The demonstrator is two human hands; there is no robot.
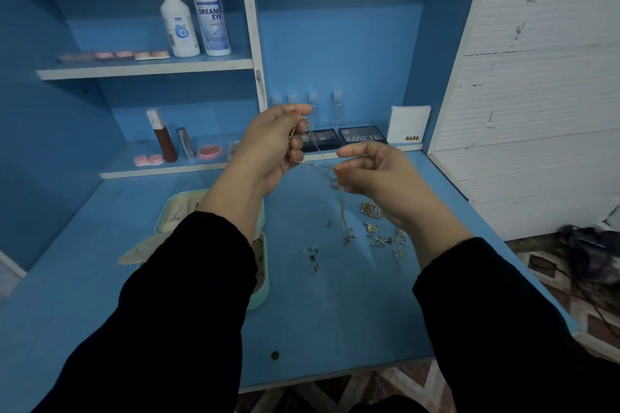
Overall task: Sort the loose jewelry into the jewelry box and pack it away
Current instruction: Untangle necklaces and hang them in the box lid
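Up and left of the left hand (268,147): two white bottles (209,20), upright on a shelf (144,69). Level with it, further left: brown bottle (165,141), silver tube (185,143), pink lens case (148,160). Behind the right hand (372,171): two dark palettes (364,137); white box (409,122) marked NUDE.
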